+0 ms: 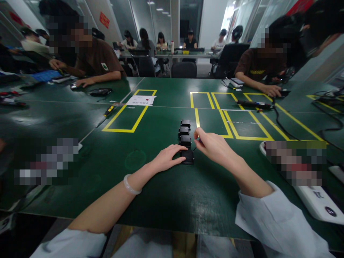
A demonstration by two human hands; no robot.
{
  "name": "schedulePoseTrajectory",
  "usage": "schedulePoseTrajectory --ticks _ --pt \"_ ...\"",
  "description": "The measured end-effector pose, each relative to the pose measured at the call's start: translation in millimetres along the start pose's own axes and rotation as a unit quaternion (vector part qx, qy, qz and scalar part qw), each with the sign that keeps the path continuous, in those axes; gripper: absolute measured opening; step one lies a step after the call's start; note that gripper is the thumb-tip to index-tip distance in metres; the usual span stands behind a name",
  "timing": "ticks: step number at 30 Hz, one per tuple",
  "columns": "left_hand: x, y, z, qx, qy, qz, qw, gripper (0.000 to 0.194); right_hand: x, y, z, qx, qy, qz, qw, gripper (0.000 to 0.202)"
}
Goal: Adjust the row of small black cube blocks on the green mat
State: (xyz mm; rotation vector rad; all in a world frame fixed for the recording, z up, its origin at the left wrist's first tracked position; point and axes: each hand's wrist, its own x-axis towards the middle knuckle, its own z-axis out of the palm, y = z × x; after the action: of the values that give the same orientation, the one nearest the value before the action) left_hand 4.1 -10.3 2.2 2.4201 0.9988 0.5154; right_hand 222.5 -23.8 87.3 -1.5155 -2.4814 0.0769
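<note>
Several small black boxes stand in a row on the green table (161, 193), running away from me. My left hand (168, 157) lies flat with its fingertips on the nearest black box (187, 156). A pale bangle sits on that wrist. My right hand (212, 145) hovers just right of the row, thumb and forefinger pinched close beside the second black box (185, 141). Whether something thin is pinched there is too small to tell. Two more black boxes (185, 127) stand beyond.
Yellow tape rectangles (126, 118) mark the table. A white paper (141, 100) and a yellow-black tool (109, 111) lie at the far left, a white power strip (317, 204) and cables (282, 125) at the right. Other people sit along both sides and at a far table.
</note>
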Motion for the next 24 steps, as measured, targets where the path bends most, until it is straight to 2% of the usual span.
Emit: schedulePoseTrajectory --ticks 7,18,24 --pt "0.6 -0.7 0.4 0.0 0.001 0.006 1.0 0.035 1.0 -2.7 -0.4 -0.04 -0.013 0.027 0.999 0.026" --pt "1.0 -2.5 2.1 0.0 0.004 0.004 1.0 0.035 0.2 -2.5 -0.2 -0.022 0.004 0.019 1.0 0.021" --pt "0.9 -1.1 0.8 -0.002 0.001 0.006 1.0 0.035 1.4 -3.1 -0.6 -0.052 -0.014 0.035 0.998 0.024"
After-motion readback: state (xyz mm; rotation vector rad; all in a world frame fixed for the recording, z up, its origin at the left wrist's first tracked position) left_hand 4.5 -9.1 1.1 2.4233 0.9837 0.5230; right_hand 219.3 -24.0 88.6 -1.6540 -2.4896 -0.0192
